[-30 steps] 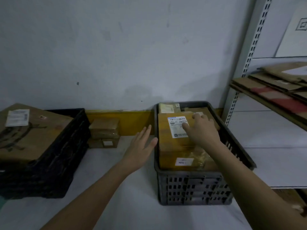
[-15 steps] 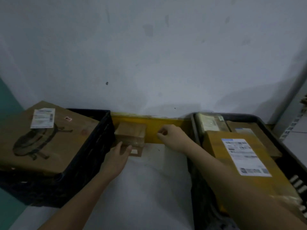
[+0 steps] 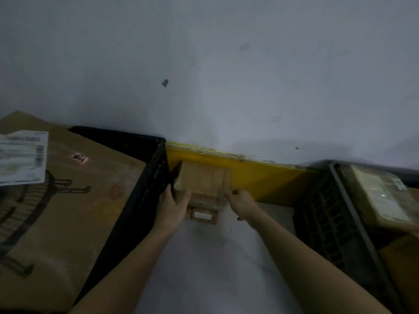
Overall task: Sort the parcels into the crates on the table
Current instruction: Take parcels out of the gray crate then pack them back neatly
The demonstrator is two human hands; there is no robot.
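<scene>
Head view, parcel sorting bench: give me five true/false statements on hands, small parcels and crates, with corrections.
1. Both hands hold the upper small brown cardboard parcel from opposite sides. True: left hand, right hand.
2. The small parcels sit inside the black plastic crate. False: they stand on the white table between the two crates.
3. A large brown cardboard box with a white shipping label fills the black crate. True.
4. The grey plastic crate on the right is empty. False: it holds parcels.
5. The upper parcel rests on a lower small brown parcel with a white label. True.
</scene>
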